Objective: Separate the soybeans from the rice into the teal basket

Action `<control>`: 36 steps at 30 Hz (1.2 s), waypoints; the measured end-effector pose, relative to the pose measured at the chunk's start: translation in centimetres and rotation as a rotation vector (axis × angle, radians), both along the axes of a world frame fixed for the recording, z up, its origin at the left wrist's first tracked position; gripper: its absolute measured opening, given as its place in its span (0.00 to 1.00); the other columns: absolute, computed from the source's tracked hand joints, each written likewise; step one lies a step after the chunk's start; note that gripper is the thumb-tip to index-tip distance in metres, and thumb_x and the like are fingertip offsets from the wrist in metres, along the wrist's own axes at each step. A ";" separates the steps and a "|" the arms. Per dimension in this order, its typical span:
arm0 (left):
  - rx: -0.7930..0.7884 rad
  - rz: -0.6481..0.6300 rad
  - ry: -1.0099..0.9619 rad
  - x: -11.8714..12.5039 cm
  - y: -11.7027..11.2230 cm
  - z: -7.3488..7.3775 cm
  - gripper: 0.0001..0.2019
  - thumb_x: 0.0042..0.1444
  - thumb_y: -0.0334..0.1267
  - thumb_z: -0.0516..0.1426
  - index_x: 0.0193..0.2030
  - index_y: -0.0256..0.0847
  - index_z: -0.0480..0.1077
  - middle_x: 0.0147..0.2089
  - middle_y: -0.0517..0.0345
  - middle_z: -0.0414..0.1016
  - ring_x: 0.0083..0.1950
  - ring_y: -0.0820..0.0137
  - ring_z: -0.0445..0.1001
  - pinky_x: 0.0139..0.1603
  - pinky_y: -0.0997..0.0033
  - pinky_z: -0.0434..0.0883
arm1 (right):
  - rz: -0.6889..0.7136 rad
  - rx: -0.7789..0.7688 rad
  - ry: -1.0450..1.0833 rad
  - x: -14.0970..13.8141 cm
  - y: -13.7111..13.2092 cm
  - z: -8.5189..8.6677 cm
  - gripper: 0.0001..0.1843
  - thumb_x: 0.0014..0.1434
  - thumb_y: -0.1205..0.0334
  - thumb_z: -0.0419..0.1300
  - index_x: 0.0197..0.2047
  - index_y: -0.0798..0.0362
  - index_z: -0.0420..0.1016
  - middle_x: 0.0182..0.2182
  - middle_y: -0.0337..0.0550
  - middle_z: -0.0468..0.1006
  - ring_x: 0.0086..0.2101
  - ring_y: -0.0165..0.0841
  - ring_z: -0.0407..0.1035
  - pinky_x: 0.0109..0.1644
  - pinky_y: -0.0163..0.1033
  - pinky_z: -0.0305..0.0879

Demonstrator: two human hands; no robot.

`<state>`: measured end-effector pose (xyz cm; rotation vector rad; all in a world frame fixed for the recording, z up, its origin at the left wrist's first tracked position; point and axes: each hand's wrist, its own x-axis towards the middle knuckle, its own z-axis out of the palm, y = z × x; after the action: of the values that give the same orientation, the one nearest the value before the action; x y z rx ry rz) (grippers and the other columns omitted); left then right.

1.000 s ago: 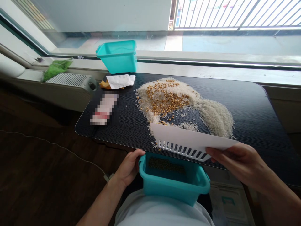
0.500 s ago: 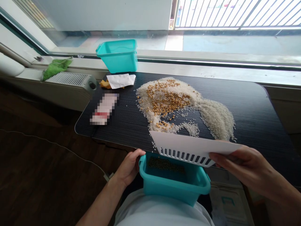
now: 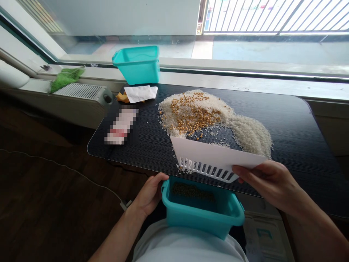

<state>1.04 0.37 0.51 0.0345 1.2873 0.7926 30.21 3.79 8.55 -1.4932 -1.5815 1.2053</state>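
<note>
My right hand (image 3: 268, 180) is closed on the right end of a white slotted plastic sheet (image 3: 215, 156), which is tilted over the near part of the table. Rice grains show through the slots at its left end. Just beyond the sheet lies a pile of white rice (image 3: 252, 136) with round yellow peas or beans (image 3: 195, 114) scattered on its left part. My left hand (image 3: 151, 193) grips the left rim of a teal plastic bin (image 3: 201, 214) between my body and the table edge. Small dark greenish grains (image 3: 192, 191) lie inside the bin, too dim to name.
Another teal bin (image 3: 139, 67) stands by the window at the back of the dark table (image 3: 294, 145). A white paper (image 3: 140, 94) on something yellow and a blurred-out pale item (image 3: 121, 127) lie at left. A radiator (image 3: 81, 92) with a green cloth (image 3: 67, 78) is beyond.
My right hand has moved the slotted sheet away from my body and slightly left, over the near rice and yellow pieces. My left hand and the bin have stayed put.
</note>
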 end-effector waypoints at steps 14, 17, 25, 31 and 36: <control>0.010 -0.011 0.019 0.2 0.0 0.2 0.09 0.35 0.36 0.68 0.19 0.37 0.73 0.18 0.63 0.69 0.22 0.75 0.65 0.27 0.75 0.67 | 0.043 0.042 -0.029 -0.8 0.4 0.1 0.21 0.56 0.38 0.69 0.29 0.47 0.87 0.23 0.41 0.82 0.25 0.37 0.75 0.26 0.37 0.75; 0.013 -0.015 0.025 0.2 0.0 0.3 0.11 0.34 0.36 0.68 0.17 0.38 0.71 0.18 0.63 0.69 0.21 0.76 0.64 0.25 0.75 0.66 | 0.050 0.056 -0.043 -0.9 0.4 0.4 0.21 0.55 0.37 0.69 0.28 0.46 0.86 0.23 0.41 0.81 0.24 0.37 0.74 0.25 0.37 0.74; 0.011 -0.018 0.029 0.1 0.0 0.1 0.10 0.34 0.37 0.68 0.19 0.37 0.72 0.19 0.62 0.70 0.21 0.77 0.63 0.25 0.75 0.66 | 0.058 -0.012 0.038 -1.6 -0.5 0.0 0.17 0.56 0.43 0.70 0.30 0.49 0.87 0.24 0.41 0.83 0.25 0.35 0.76 0.25 0.32 0.74; -0.014 0.015 0.038 0.4 0.2 0.4 0.10 0.30 0.36 0.69 0.21 0.36 0.75 0.20 0.62 0.73 0.23 0.75 0.67 0.27 0.75 0.69 | -0.057 -0.032 0.012 0.2 -0.5 -1.0 0.23 0.50 0.35 0.72 0.29 0.49 0.87 0.23 0.43 0.83 0.23 0.38 0.77 0.24 0.35 0.76; -0.013 0.002 0.045 0.3 0.1 0.4 0.10 0.31 0.37 0.69 0.20 0.36 0.74 0.19 0.62 0.73 0.22 0.76 0.66 0.27 0.75 0.69 | -0.045 -0.009 -0.012 0.5 -0.1 -1.0 0.21 0.52 0.38 0.71 0.31 0.48 0.87 0.23 0.42 0.83 0.25 0.38 0.78 0.26 0.36 0.77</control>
<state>1.37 0.50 0.86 0.0410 1.3354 0.7888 30.70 3.66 7.57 -1.5362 -1.5443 1.1815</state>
